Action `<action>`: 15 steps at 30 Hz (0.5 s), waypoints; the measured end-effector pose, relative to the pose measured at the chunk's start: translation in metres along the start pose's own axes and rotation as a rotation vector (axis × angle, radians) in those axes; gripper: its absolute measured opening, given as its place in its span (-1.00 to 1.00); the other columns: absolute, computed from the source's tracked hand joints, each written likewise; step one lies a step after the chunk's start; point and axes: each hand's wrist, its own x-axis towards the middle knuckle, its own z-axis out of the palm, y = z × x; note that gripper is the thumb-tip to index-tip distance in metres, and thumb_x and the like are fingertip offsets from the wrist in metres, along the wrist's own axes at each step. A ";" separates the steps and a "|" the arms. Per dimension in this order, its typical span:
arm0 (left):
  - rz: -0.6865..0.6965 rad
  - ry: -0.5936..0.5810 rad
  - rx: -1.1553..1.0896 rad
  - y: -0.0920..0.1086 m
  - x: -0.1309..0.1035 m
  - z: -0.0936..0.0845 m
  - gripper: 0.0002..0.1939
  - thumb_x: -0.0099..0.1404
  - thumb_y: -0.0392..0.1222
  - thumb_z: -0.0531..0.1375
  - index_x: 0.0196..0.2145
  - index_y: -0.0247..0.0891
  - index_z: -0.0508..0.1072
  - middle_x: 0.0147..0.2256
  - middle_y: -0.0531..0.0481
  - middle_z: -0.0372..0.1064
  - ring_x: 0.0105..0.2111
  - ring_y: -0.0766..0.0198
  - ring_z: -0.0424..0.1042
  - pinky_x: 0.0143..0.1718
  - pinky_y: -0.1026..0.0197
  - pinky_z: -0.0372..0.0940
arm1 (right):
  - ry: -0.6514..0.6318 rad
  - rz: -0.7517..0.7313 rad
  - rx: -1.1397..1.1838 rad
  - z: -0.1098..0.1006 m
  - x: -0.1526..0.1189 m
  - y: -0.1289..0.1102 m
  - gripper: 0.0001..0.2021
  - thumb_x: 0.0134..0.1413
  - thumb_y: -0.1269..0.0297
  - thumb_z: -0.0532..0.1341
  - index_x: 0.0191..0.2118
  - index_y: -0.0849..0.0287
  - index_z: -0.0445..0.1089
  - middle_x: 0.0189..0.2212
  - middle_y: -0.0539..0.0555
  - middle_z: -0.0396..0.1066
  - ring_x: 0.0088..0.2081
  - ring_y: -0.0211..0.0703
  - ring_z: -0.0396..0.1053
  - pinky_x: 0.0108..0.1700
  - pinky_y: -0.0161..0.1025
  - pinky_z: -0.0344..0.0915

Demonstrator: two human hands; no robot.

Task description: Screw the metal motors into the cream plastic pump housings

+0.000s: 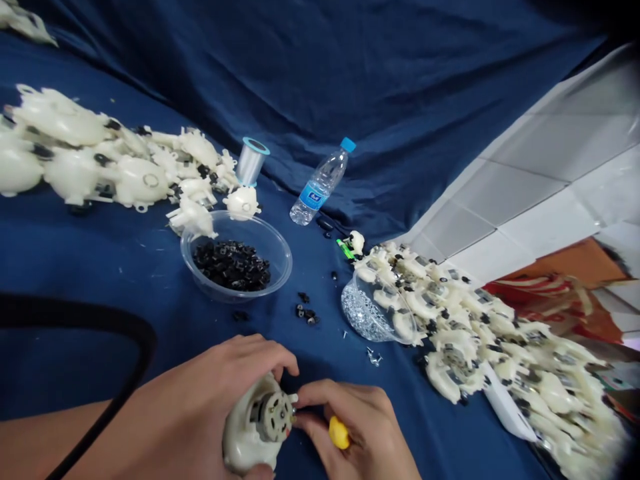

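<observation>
One white housing (245, 433) is gripped in the left hand (220, 387). The right hand (365, 420) holds a yellow handle (339, 433), thumb and forefinger closing at the edge of the motor (277, 417). Beyond, on blue cloth (295, 337): black-parts bowl (283, 267), screw bowl (356, 313), spool (250, 165), bottle (325, 177). Flanking these: left pile (143, 181), right pile (455, 347).

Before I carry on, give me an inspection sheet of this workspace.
Surface: blue cloth, loose screws and black parts on it
Job's things: white housing with round motor; bowl of black parts; clear container of screws
Clutter: bottle, spool, housing piles on the left and right
Hands: left holds the housing; right holds a yellow-ended object, fingertips by the motor
Cables: dark blurred loop, possibly a cable
Surroundings: pale tiles
</observation>
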 end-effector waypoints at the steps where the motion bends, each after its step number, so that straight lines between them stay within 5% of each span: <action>1: -0.015 -0.009 -0.021 0.000 0.001 0.000 -0.48 -0.01 -0.29 0.19 -0.04 -0.08 0.33 -0.05 0.02 0.40 0.05 -0.02 0.40 0.00 -0.02 0.36 | -0.016 -0.018 0.021 0.000 0.001 0.001 -0.81 0.13 0.55 0.29 -0.27 0.08 0.54 -0.41 -0.07 0.60 -0.42 -0.25 0.56 -0.32 -0.43 0.39; 8: -0.081 -0.039 -0.071 0.002 0.003 -0.001 -0.63 -0.02 -0.31 0.23 -0.20 -0.10 0.33 -0.18 0.09 0.36 -0.11 0.09 0.37 -0.05 0.00 0.29 | -0.047 -0.102 0.086 0.000 0.004 0.002 -0.78 0.16 0.56 0.25 -0.44 0.19 0.57 -0.36 0.08 0.53 -0.45 -0.29 0.49 -0.42 -0.42 0.35; 12: -0.113 -0.110 -0.072 0.004 0.007 -0.008 -0.43 -0.13 -0.25 0.43 -0.14 -0.14 0.34 -0.09 0.03 0.35 -0.02 -0.01 0.34 0.08 -0.07 0.23 | -0.042 -0.107 0.069 0.003 0.002 0.000 -0.80 0.17 0.56 0.26 -0.35 0.16 0.60 -0.31 0.08 0.54 -0.38 -0.26 0.54 -0.35 -0.40 0.41; 15: -0.141 -0.087 -0.190 0.005 0.009 -0.012 -0.50 -0.12 -0.29 0.44 -0.22 -0.13 0.36 -0.17 0.11 0.38 -0.11 0.11 0.39 -0.04 0.11 0.30 | 0.008 -0.095 0.018 0.005 0.001 -0.001 -0.80 0.12 0.52 0.34 -0.20 0.10 0.62 -0.25 0.06 0.57 -0.29 -0.19 0.57 -0.25 -0.35 0.49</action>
